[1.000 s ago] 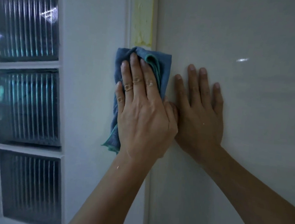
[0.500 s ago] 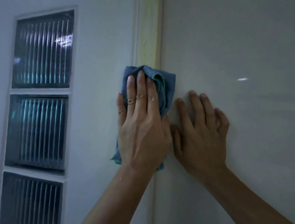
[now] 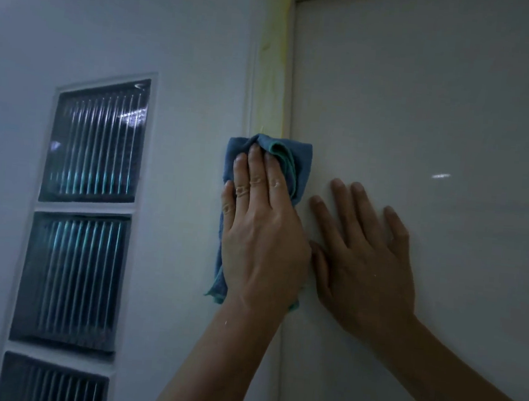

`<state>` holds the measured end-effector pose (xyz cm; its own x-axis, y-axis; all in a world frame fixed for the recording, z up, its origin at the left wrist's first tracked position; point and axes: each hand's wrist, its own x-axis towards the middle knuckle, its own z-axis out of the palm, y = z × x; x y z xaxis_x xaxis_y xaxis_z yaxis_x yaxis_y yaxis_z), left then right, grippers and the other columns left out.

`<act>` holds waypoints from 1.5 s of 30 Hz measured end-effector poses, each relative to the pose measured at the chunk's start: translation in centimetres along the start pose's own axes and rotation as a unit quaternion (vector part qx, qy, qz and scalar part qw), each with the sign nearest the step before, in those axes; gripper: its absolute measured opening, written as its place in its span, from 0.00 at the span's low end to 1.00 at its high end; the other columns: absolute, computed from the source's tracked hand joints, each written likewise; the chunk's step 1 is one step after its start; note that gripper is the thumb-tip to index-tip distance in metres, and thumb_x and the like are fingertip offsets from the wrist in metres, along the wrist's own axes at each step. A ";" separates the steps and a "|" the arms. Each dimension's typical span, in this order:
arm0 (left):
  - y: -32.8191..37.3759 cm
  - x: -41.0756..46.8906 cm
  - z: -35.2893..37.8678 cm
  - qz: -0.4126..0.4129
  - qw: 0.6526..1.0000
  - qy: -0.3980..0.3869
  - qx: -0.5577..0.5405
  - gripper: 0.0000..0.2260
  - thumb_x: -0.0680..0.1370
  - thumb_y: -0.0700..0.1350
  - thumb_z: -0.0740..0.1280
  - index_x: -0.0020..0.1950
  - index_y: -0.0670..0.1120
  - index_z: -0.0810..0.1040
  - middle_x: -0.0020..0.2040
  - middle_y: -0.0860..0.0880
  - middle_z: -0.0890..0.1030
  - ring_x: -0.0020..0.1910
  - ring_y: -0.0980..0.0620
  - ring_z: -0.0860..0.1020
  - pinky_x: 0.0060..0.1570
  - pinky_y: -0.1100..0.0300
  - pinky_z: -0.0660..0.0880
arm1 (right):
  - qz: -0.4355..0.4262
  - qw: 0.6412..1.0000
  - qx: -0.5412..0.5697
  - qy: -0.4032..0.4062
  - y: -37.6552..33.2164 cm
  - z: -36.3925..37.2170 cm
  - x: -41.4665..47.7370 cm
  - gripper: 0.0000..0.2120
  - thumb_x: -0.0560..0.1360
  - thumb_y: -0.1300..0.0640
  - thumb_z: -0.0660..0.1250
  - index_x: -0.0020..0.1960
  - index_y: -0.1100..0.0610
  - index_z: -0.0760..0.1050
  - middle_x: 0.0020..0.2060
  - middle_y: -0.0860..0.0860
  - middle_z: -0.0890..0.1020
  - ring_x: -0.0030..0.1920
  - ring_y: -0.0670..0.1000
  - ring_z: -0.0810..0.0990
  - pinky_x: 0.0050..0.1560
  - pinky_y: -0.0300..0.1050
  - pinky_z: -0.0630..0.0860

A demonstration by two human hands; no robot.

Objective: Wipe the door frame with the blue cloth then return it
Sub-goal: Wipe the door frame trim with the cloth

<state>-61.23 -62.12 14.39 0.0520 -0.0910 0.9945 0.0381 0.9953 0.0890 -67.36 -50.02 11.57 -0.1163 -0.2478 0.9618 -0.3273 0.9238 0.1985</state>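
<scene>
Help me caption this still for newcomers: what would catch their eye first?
The blue cloth, pressed flat on the door frame by the left hand, at centre. Above it the frame is stained yellowish. The right hand lies flat on the glossy door beside it; ribbed glass blocks stack at far left.

Three ribbed glass blocks (image 3: 70,279), perhaps more below, stacked in the wall (image 3: 190,50)
</scene>
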 end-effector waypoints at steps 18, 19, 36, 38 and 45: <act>0.3 2.7 -0.2 -0.012 1.000 -0.019 -0.020 0.28 0.79 0.47 0.49 0.78 0.40 0.50 0.79 0.41 0.53 0.78 0.43 0.50 0.76 0.48 0.49 | -0.015 1.000 0.002 0.004 0.7 -0.2 2.2 0.27 0.82 0.44 0.48 0.80 0.49 0.55 0.81 0.50 0.54 0.81 0.52 0.50 0.76 0.60 0.51; 0.3 2.8 -0.1 -0.014 1.000 -0.016 -0.013 0.28 0.80 0.45 0.51 0.78 0.40 0.50 0.79 0.41 0.54 0.78 0.43 0.50 0.76 0.48 0.49 | -0.018 1.000 0.001 0.007 0.8 -0.2 2.5 0.27 0.82 0.44 0.47 0.80 0.49 0.55 0.81 0.49 0.54 0.81 0.52 0.50 0.76 0.60 0.51; 0.5 4.9 0.3 -0.016 0.999 -0.024 0.025 0.31 0.75 0.47 0.47 0.78 0.41 0.51 0.78 0.40 0.54 0.77 0.40 0.52 0.73 0.45 0.53 | -0.035 0.999 0.006 0.020 1.5 -0.5 5.5 0.27 0.82 0.44 0.47 0.79 0.51 0.59 0.80 0.49 0.58 0.80 0.52 0.54 0.75 0.62 0.57; 0.4 4.5 0.3 -0.017 0.999 -0.025 0.024 0.31 0.74 0.43 0.52 0.78 0.40 0.53 0.77 0.39 0.57 0.77 0.40 0.54 0.72 0.45 0.54 | -0.044 0.999 0.010 0.020 1.7 -0.5 5.7 0.27 0.82 0.44 0.48 0.79 0.51 0.60 0.79 0.48 0.59 0.80 0.52 0.55 0.74 0.62 0.58; 1.0 5.6 0.4 -0.011 0.999 -0.014 0.038 0.31 0.73 0.45 0.53 0.76 0.38 0.60 0.75 0.37 0.64 0.74 0.37 0.62 0.68 0.41 0.63 | -0.065 0.997 0.006 0.034 2.9 -1.1 7.9 0.26 0.82 0.43 0.48 0.78 0.47 0.60 0.79 0.47 0.60 0.80 0.52 0.55 0.75 0.63 0.58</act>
<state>-61.31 -61.60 20.10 0.0235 -0.1129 0.9933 -0.0374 0.9928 0.1137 -68.18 -48.94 20.00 -0.0086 -0.3437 0.9390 -0.3463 0.8820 0.3197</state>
